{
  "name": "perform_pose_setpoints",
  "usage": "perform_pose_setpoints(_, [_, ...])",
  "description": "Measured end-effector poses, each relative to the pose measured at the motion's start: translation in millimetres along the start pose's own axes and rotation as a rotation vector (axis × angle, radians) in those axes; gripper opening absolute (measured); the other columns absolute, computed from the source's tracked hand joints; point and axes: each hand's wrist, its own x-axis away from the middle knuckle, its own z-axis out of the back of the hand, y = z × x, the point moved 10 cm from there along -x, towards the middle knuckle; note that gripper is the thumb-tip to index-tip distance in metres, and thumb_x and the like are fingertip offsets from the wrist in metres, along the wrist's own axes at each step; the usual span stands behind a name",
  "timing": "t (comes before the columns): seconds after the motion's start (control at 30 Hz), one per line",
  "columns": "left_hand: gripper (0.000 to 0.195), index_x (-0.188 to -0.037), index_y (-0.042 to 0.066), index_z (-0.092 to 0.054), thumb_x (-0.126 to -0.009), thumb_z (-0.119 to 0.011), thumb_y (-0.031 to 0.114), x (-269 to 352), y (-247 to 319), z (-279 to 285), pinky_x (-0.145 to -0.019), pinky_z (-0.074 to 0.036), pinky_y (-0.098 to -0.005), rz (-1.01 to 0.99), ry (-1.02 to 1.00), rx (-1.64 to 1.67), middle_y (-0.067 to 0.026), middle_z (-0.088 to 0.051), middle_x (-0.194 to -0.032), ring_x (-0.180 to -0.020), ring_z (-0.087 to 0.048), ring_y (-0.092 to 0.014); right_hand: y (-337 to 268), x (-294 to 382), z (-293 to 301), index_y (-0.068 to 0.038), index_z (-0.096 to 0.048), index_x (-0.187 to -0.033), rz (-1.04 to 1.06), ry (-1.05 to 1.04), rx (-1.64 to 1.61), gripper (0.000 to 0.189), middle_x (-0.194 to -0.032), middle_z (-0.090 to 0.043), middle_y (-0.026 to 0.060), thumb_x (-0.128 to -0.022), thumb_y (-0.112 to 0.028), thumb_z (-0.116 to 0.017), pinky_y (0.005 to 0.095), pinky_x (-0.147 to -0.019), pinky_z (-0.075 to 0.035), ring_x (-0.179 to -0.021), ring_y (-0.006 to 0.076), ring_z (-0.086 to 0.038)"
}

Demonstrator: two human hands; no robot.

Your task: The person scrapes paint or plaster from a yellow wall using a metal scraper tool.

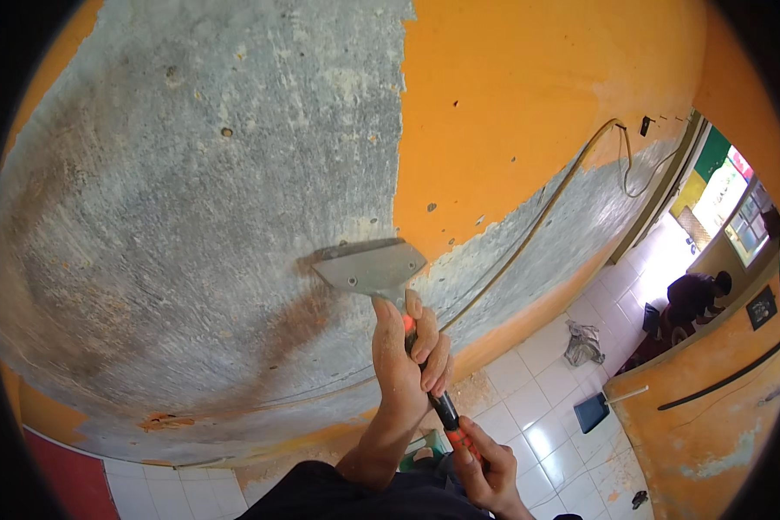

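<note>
A long-handled wall scraper (370,268) with a wide grey metal head lies against the wall, its blade near the edge between bare grey plaster (286,162) and orange paint (494,84). My left hand (403,364) is wrapped round the upper part of its black and orange handle (443,409), just below the head. Lower down, my right hand (487,468) grips the orange end of that handle. Dust coats the fingers of my left hand.
A yellowish cable (533,227) hangs along the wall from a nail. Peeled paint flakes (162,422) cling low on the left. On the tiled floor are a dustpan (591,413) and a crumpled bag (584,344). A person (692,299) is low down near the bright doorway.
</note>
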Motion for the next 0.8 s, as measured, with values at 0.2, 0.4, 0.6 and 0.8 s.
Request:
perform_pose_setpoints(0.2, [0.04,-0.093,0.014,-0.043,-0.1,-0.027,0.05,-3.3,3.5,-6.2,-0.024,-0.026,-0.02,-0.032,0.01,-0.033,0.0051,-0.032,-0.053,-0.029,-0.025,-0.005,0.9,-0.2,6.1,0.003,-0.046,-0.132,-0.007,-0.012,-0.03,0.041,-0.059,-0.055,0.0013,-0.093,-0.006,-0.049,0.0217,-0.049,-0.038,-0.05,0.0062,-0.049])
perform_pose_setpoints(0.4, [0.038,-0.094,0.015,-0.043,-0.1,-0.027,0.05,-15.2,12.6,-23.4,-0.024,-0.026,-0.0199,-0.052,-0.046,0.009,0.0053,-0.032,-0.053,-0.029,-0.025,-0.005,-5.1,-14.1,6.8,0.004,-0.046,-0.132,0.021,0.014,0.027,0.041,-0.058,-0.054,0.0007,-0.092,-0.005,-0.049,0.0218,-0.049,-0.038,-0.05,0.0065,-0.049])
perform_pose_setpoints(0.6, [0.04,-0.093,0.014,-0.043,-0.1,-0.026,0.05,-8.6,4.4,-17.0,-0.024,-0.028,-0.0198,-0.028,-0.038,0.029,0.005,-0.033,-0.054,-0.029,-0.026,-0.005,-13.1,-5.8,8.5,0.004,-0.045,-0.133,-0.035,-0.006,0.009,0.041,-0.058,-0.053,0.0002,-0.094,-0.009,-0.049,0.0217,-0.048,-0.037,-0.049,0.0061,-0.048])
perform_pose_setpoints(0.8, [0.041,-0.094,0.013,-0.043,-0.1,-0.027,0.05,-7.5,3.8,-15.2,-0.024,-0.029,-0.0204,-0.029,0.002,0.034,0.005,-0.033,-0.054,-0.028,-0.026,-0.005,-9.1,-9.2,10.8,0.002,-0.044,-0.135,0.026,-0.015,0.034,0.043,-0.058,-0.054,0.0007,-0.094,-0.009,-0.05,0.0212,-0.048,-0.037,-0.049,0.0057,-0.048])
